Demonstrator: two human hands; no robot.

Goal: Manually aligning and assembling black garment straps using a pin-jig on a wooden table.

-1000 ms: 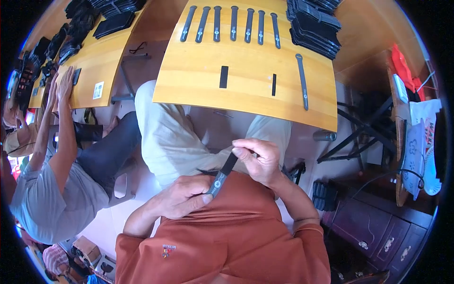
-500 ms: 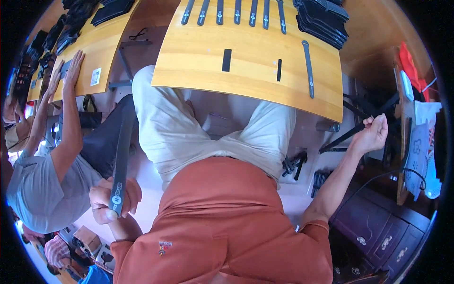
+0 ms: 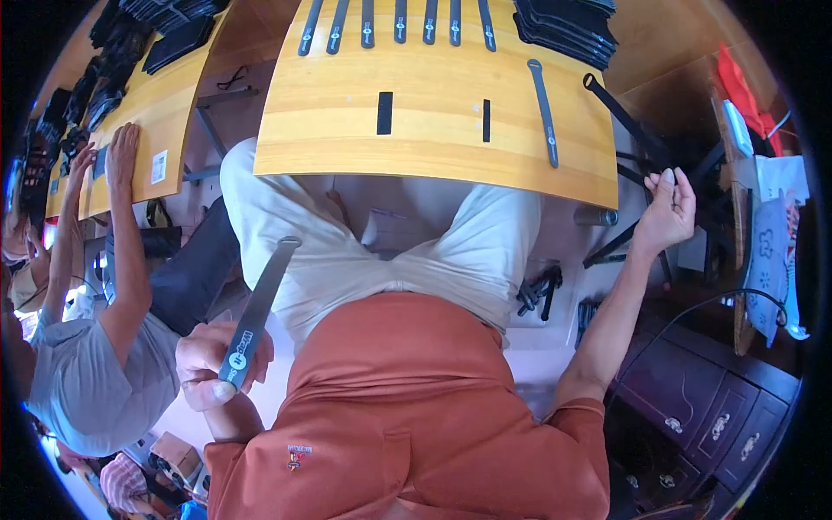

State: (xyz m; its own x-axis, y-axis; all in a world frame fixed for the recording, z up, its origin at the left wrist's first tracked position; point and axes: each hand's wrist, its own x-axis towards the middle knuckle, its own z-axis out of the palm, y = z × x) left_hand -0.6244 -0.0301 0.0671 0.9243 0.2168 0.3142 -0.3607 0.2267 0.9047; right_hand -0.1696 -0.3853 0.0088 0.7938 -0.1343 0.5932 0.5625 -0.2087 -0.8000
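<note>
My left hand (image 3: 218,362) grips a long dark grey strap (image 3: 258,307) by its lower end, out to the left of my lap; the strap points up and right. My right hand (image 3: 667,211) is stretched far to the right, past the table's corner, with its fingers closed on the end of a thin black strap (image 3: 617,104). On the yellow wooden table (image 3: 433,143) ahead lie a single grey strap (image 3: 544,111), two short black pieces (image 3: 385,113) and a row of several straps (image 3: 399,19) at the far edge.
A stack of black straps (image 3: 568,30) sits at the table's back right. Another person (image 3: 104,347) in a grey shirt sits to my left, hands on a second yellow table (image 3: 156,113). A dark wooden cabinet (image 3: 711,407) stands right. Black pieces (image 3: 539,290) lie on the floor.
A second ago both hands held one strap over my lap. Since then my left hand carried it out left and raised it, while my right hand swung far right and up.
</note>
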